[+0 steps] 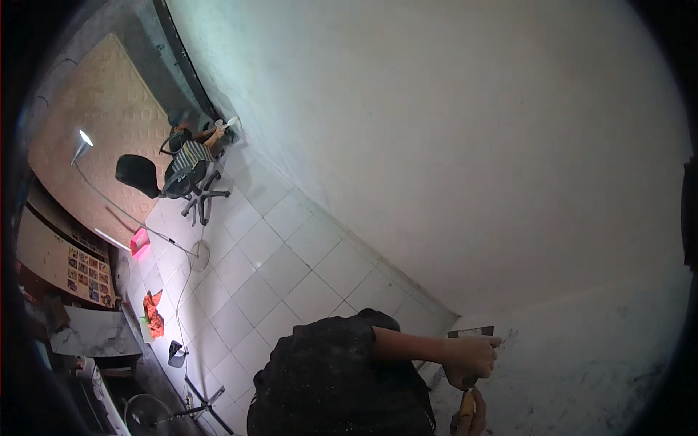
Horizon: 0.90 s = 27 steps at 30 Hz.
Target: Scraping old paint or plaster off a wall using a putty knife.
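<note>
My left hand [467,357] is closed, its arm reaching out from a black sleeve [331,378] toward the right. Past its knuckles shows the flat dark blade of a putty knife [471,332], close to the scuffed whitish surface [567,370]. Just below, at the picture's lower edge, my right hand [476,418] is wrapped round the yellow handle of a tool [466,404]. The tool's working end disappears toward my left hand, so I cannot tell how it meets the putty knife.
A pale bare wall [472,145] rises above the tiled floor [291,269]. Far left, what looks like a person in stripes [190,156] is by a black office chair [138,174]. A lit floor lamp [85,138], orange cloth [153,312], pink container [139,241] and fan [149,414] stand around.
</note>
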Motion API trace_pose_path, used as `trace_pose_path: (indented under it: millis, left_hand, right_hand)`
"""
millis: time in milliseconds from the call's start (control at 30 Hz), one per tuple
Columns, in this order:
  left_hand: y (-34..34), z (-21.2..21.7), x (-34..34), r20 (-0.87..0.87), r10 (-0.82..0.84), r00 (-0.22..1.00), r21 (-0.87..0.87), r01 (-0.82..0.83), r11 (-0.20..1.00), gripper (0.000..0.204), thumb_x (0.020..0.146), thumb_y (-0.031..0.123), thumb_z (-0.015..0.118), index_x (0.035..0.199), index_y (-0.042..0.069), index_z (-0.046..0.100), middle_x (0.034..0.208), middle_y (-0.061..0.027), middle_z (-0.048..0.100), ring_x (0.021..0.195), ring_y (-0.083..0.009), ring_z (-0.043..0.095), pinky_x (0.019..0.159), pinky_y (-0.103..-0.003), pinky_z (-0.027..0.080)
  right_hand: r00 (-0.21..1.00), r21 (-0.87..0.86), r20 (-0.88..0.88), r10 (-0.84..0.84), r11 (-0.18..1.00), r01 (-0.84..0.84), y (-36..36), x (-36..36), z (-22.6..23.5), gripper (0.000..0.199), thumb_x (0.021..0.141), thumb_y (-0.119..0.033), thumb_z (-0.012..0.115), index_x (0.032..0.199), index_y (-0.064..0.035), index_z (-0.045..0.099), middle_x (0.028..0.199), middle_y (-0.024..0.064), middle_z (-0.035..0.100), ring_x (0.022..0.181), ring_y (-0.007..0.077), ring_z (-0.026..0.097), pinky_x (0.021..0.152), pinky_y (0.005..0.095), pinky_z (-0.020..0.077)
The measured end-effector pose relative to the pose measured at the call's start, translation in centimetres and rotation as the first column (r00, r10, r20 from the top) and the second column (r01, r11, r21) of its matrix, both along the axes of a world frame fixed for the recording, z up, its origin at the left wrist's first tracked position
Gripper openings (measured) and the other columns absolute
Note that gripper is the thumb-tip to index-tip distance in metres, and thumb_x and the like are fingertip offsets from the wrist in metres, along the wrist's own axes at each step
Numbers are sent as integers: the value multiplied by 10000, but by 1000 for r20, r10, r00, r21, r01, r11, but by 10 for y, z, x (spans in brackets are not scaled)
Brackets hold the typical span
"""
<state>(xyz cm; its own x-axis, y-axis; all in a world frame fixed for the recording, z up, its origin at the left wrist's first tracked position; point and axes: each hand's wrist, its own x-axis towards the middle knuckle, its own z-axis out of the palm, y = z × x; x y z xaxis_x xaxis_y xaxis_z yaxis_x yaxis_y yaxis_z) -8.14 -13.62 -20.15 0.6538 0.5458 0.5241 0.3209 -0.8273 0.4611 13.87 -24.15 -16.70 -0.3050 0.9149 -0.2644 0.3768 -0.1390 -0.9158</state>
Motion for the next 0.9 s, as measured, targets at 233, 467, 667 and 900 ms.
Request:
trace_pose_path:
  millis: [233,467,667,900]
  left_hand:
    - [-4,4,34,-249,-92,964,-96,70,993,194,502,281,707,578,114,644,594,-38,590,594,-264,570,862,-404,380]
    - [8,-1,43,-474,-156,867,-178,80,981,285,501,339,713,651,98,710,682,-68,659,690,-261,651,871,-375,410]
    - [8,-1,37,-446,-101,889,-191,16,981,307,509,353,713,652,81,712,702,-91,678,704,-288,657,840,-365,423]
    - [11,-20,8,-549,-179,817,-310,1,951,361,560,345,708,728,28,748,712,-158,696,716,-341,696,680,-422,551]
  right_hand:
    - [995,57,43,91,994,-94,-7,10,9,464,1041,-281,478,1454,-69,466,794,-34,411,658,80,353,585,252,295]
    - [990,52,80,116,991,-120,7,-9,39,515,1017,-249,487,1492,-67,405,994,35,502,825,137,469,708,304,393]
    - [990,89,14,143,986,-143,20,-7,55,569,996,-221,494,1524,-64,353,1167,93,580,969,187,569,814,349,478]
    - [931,42,264,251,962,-271,44,-4,30,591,975,-175,532,1526,-67,348,1333,135,522,1130,247,545,944,388,447]
